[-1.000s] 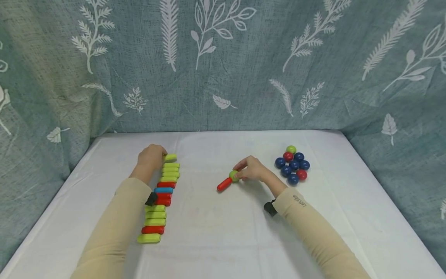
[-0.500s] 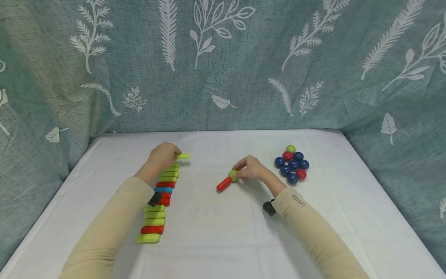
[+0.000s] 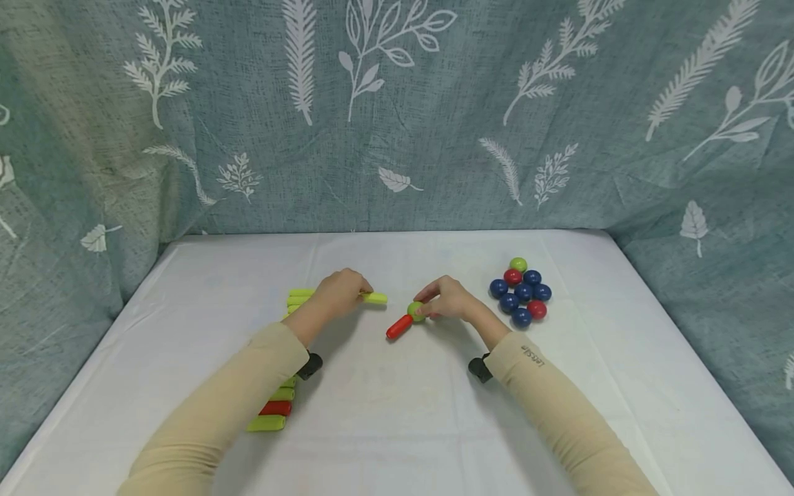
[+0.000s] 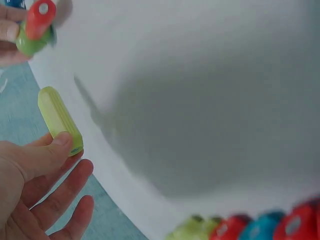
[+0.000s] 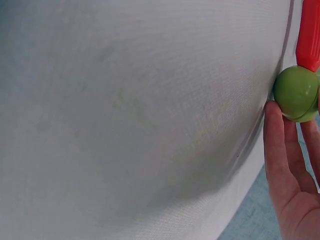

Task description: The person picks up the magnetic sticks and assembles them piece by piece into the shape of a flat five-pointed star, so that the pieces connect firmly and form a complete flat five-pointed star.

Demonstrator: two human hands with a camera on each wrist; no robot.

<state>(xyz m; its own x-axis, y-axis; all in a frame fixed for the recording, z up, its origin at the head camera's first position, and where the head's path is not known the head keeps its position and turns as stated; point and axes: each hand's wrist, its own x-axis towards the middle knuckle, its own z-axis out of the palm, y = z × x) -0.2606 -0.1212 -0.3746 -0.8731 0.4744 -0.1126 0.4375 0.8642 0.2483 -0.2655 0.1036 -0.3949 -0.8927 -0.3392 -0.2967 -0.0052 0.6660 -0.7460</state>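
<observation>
The left hand (image 3: 340,295) pinches one end of a yellow-green stick (image 3: 375,298), whose free end points toward the right hand. In the left wrist view thumb and fingertips hold that stick (image 4: 59,119), the other fingers spread loosely. A green ball (image 3: 416,311) is held by the fingers of the right hand (image 3: 448,300). A red stick (image 3: 400,327) meets the ball and slants down to the left. The right wrist view shows the green ball (image 5: 296,93) against the fingertips, with the red stick (image 5: 309,37) joined to it. Stick and ball stand apart.
A column of yellow-green and red sticks (image 3: 267,423) lies on the white-covered table (image 3: 397,427) at the left, partly behind the left arm. Blue balls (image 3: 524,293), two red balls (image 3: 537,309) and another green ball (image 3: 517,264) cluster at the right. A patterned curtain hangs behind.
The left hand has carried the yellow-green stick from the top of the column rightward, close to the green ball. The right hand has stayed in place with the ball and red stick.
</observation>
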